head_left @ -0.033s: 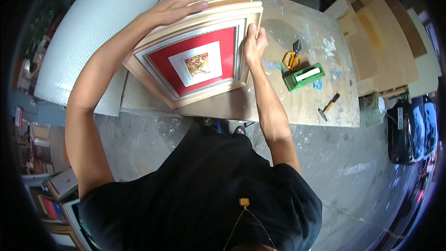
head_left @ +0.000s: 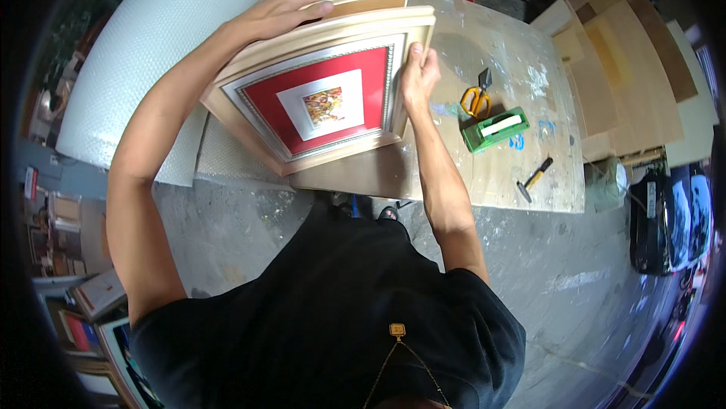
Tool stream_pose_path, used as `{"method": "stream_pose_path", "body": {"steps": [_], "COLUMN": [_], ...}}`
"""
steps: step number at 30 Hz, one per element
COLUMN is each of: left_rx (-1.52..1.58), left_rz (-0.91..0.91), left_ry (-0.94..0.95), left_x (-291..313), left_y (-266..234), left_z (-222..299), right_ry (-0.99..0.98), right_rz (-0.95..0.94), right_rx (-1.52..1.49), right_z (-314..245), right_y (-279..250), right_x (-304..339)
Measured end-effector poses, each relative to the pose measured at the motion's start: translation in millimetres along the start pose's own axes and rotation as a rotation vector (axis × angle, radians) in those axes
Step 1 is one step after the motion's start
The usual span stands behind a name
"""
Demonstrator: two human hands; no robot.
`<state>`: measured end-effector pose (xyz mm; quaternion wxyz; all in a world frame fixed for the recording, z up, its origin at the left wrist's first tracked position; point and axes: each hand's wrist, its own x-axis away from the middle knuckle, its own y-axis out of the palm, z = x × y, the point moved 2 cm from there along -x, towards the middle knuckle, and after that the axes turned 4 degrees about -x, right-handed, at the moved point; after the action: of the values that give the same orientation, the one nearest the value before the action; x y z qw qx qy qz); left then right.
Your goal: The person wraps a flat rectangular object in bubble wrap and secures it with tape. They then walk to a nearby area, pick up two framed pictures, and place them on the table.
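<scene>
A cream picture frame (head_left: 249,72) stands tilted on its lower edge at the near side of the table. Inside it are a silvery beaded border, a red mat (head_left: 374,80) and a small colourful picture (head_left: 325,105). A second pale frame (head_left: 370,0) with a brown back stands behind it, mostly hidden. Over the top edges lies my left hand (head_left: 283,15), closed on the frames, its fingers reaching toward the rear one. My right hand (head_left: 418,80) grips the front frame's right side, thumb on the face; the other fingers are partly hidden.
Right of the frames on the table (head_left: 446,171) lie orange-handled scissors (head_left: 476,99), a green tape dispenser (head_left: 495,129) and a small hammer (head_left: 535,179). A big bubble wrap roll (head_left: 151,53) fills the left. Large boards (head_left: 628,68) stand beyond the table's right edge.
The front frame's right side has swung slightly to the right with my right hand, widening the gap to the rear frame. My left hand has barely shifted left.
</scene>
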<state>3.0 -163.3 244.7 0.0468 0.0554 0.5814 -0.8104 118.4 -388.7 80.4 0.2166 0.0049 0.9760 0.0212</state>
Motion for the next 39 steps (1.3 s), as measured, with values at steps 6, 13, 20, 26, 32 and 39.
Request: {"method": "stream_pose_path", "body": {"steps": [6,13,20,26,32,39], "left_rx": [-0.060,-0.083,-0.740,-1.130,-1.024,-0.315], "left_rz": [-0.101,-0.223,0.014,0.171,0.024,-0.103], "left_ry": [-0.075,-0.113,0.255,0.274,0.006,-0.116], "left_x": [10.1,-14.8,-0.4,26.2,41.9,50.6], "left_y": [-22.5,-81.8,-102.4,-90.6,-61.5,-89.1], "left_z": [-31.7,-30.4,-44.6,-71.6,-93.6,-104.9], "right_ry": [-0.101,-0.083,-0.059,-0.055,-0.054,-0.057], "right_rz": [0.008,-0.129,-0.166,-0.221,-0.195,-0.221], "right_rx": [-0.079,-0.183,-0.263,-0.243,-0.265,-0.285], "right_z": [3.4,20.2,54.5,90.6,89.1,88.7], "right_y": [-58.7,-118.0,-124.3,-111.3,-101.8,-96.1], "right_x": [-38.3,-120.2,-157.7,-174.9,-178.4,-180.5]}}
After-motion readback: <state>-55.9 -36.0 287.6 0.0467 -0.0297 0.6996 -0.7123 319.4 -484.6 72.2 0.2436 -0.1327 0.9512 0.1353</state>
